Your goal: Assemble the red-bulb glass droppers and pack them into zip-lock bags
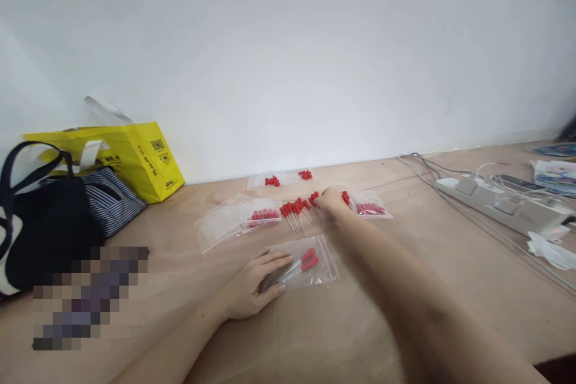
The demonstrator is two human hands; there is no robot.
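My left hand (pixel 252 285) lies stretched out with thumb and fingers apart, touching the left end of a clear zip bag (pixel 330 270). Inside that bag are thin pale sticks with red heads (pixel 309 259). My right hand (pixel 332 201) reaches forward into a row of loose red-headed sticks (pixel 294 207). Its fingers are bent together at one of the red heads; the fingertips are partly hidden. Left of the row, overlapping clear bags (pixel 222 225) include one with red heads showing, and another filled zip bag (pixel 371 207) lies to its right.
By the wall lies another clear bag with two red clusters (pixel 272 181). At left stand a yellow bag (pixel 148 159), a striped pouch (pixel 112 198) and a black bag (pixel 45 222), near a blurred-out object (pixel 90 306). A power strip (pixel 490 201) with cables sits at right.
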